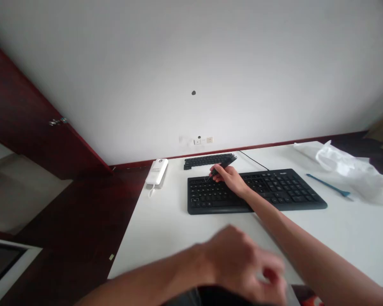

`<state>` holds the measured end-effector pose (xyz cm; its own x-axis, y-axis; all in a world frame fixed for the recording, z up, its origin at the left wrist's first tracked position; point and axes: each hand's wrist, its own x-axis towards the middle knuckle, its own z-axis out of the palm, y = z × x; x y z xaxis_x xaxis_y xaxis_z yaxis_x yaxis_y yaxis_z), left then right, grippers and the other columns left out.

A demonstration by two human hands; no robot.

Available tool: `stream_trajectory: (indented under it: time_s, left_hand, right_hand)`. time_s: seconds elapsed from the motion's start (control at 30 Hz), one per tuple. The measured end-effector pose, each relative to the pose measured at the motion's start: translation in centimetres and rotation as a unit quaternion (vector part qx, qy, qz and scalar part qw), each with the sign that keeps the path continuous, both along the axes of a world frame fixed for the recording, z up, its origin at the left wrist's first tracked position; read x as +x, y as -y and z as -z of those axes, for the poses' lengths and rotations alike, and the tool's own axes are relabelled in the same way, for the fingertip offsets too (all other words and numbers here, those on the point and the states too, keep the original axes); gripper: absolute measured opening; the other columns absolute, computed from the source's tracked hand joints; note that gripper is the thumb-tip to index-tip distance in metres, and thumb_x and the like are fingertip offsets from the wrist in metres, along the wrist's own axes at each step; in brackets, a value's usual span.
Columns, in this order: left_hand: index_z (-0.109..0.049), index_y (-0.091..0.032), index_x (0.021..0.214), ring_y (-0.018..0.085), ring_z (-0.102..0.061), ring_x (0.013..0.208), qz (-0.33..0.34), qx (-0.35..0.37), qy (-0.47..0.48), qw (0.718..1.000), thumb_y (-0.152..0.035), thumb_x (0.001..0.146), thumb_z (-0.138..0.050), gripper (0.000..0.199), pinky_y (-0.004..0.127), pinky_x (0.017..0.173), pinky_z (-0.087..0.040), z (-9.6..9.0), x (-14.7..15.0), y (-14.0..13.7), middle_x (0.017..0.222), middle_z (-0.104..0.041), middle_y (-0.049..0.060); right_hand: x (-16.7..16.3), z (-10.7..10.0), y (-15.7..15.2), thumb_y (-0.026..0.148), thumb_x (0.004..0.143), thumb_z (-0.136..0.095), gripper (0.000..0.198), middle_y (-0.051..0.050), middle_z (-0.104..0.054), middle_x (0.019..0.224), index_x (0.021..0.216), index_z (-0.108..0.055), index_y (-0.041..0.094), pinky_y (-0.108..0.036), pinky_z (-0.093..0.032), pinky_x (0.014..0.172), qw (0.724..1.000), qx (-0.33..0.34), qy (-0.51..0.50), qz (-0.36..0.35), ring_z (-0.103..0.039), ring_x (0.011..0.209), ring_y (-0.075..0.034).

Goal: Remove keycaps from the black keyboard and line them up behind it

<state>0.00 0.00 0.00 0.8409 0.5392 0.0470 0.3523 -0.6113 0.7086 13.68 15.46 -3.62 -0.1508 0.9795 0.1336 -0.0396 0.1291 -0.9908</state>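
Note:
My right hand (230,176) is closed around a slim black brush (227,161) with bristles at its upper right end and a thin wire loop at its lower left end. The hand is over the left half of a black keyboard (293,191), with the loop close to the keys near its back left corner. Close to the camera, my left hand (239,263) hovers in front of the keyboard, blurred, with thumb and fingers curled together. Whether anything small is in that pinch cannot be made out. Behind the keyboard lie rows of what look like loose black keycaps (207,160).
A white handset (157,171) with a loop strap lies at the table's left edge. On the right are a thin teal tool (327,184) and a crumpled white bag (354,170). A black cable (253,160) runs behind the keyboard. The white table (159,229) stands near a wall.

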Motion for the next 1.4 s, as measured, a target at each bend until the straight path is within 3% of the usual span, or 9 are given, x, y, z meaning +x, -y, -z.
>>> stream_trajectory:
  time_s: [0.03,0.13,0.27,0.43,0.53,0.6,0.77,1.1,1.4]
  left_hand:
    - [-0.06,-0.024,0.065,0.013,-0.056,0.058,-0.02,0.048,0.023,0.998,-0.039,0.084,-0.066,0.025,0.027,0.06,-0.042,-0.8,-1.0,-2.5,0.061,-0.06,-0.004]
    - [-0.045,-0.019,0.055,0.009,-0.038,0.049,-0.202,0.13,0.079,0.968,-0.044,0.098,-0.047,0.05,0.025,0.054,-0.031,-1.5,-5.3,-9.2,0.049,-0.044,-0.004]
    - [-0.054,-0.017,0.058,0.009,-0.044,0.052,-0.256,0.157,0.081,0.95,-0.043,0.103,-0.035,0.056,0.024,0.056,-0.031,0.5,-10.1,-12.9,0.055,-0.054,-0.001]
    - [-0.064,-0.018,0.059,0.008,-0.037,0.046,-0.211,0.225,-0.007,0.951,-0.042,0.096,-0.052,0.046,0.025,0.054,-0.029,0.8,-10.7,-12.6,0.047,-0.047,-0.004]
    - [-0.076,-0.023,0.086,0.009,-0.044,0.048,-0.164,0.19,-0.056,0.966,-0.051,0.089,-0.064,0.03,0.023,0.055,-0.032,-0.4,-10.2,-12.1,0.052,-0.053,-0.006]
    - [-0.075,-0.026,0.097,0.011,-0.048,0.05,-0.163,0.184,-0.084,0.966,-0.06,0.083,-0.07,0.038,0.024,0.057,-0.034,-1.0,-9.9,-11.7,0.053,-0.053,-0.007]
    - [-0.072,-0.027,0.099,0.015,-0.052,0.054,-0.159,0.195,-0.159,0.955,-0.072,0.074,-0.075,0.052,0.026,0.058,-0.033,-1.3,-9.4,-11.0,0.061,-0.06,-0.005]
    - [-0.071,-0.029,0.107,0.019,-0.061,0.063,-0.158,0.163,-0.201,0.953,-0.069,0.071,-0.08,0.054,0.027,0.062,-0.037,-0.9,-9.2,-11.3,0.068,-0.066,-0.003]
    - [-0.069,-0.027,0.111,0.023,-0.066,0.07,-0.159,0.145,-0.231,0.949,-0.071,0.07,-0.08,0.061,0.029,0.067,-0.04,-1.0,-9.3,-11.3,0.072,-0.069,-0.001]
  right_hand:
    - [0.0,0.1,0.0,0.073,0.084,-0.065,0.057,-0.009,-0.074,0.085,0.093,-0.07,0.017,-0.03,-0.057,0.065,1.0,0.004,0.001,0.003,-0.067,0.071,-0.018]
    - [0.0,0.2,-0.1,0.072,0.083,-0.068,0.058,-0.01,-0.075,0.092,0.099,-0.069,0.017,-0.031,-0.059,0.068,1.0,0.007,-0.006,0.011,-0.069,0.075,-0.019]
    - [-0.1,0.3,-0.1,0.07,0.084,-0.069,0.054,-0.011,-0.075,0.096,0.099,-0.062,0.019,-0.033,-0.061,0.07,1.0,0.009,-0.02,0.006,-0.071,0.08,-0.021]
    - [-0.2,0.3,-0.1,0.07,0.083,-0.071,0.053,-0.012,-0.076,0.094,0.095,-0.062,0.019,-0.034,-0.063,0.072,1.0,0.007,-0.012,0.015,-0.072,0.08,-0.022]
    - [-0.3,0.3,0.0,0.07,0.083,-0.07,0.053,-0.011,-0.076,0.092,0.092,-0.063,0.019,-0.034,-0.063,0.072,1.0,0.001,-0.013,0.026,-0.072,0.079,-0.022]
    - [-0.3,0.2,0.2,0.071,0.084,-0.069,0.053,-0.011,-0.076,0.091,0.091,-0.063,0.019,-0.034,-0.063,0.072,0.999,0.002,-0.008,0.035,-0.072,0.076,-0.021]
    - [-0.3,0.1,0.4,0.067,0.084,-0.072,0.051,-0.011,-0.077,0.097,0.101,-0.061,0.02,-0.036,-0.063,0.074,1.0,0.011,0.016,0.018,-0.073,0.08,-0.022]
    - [-0.3,0.2,1.9,0.056,0.096,-0.063,0.038,-0.009,-0.074,0.105,0.106,-0.068,0.02,-0.038,-0.06,0.081,0.99,0.101,0.091,-0.026,-0.071,0.089,-0.024]
    - [-0.2,-0.6,2.5,0.056,0.098,-0.06,0.038,-0.01,-0.073,0.098,0.103,-0.064,0.018,-0.039,-0.061,0.081,0.991,0.089,0.079,-0.053,-0.07,0.088,-0.023]
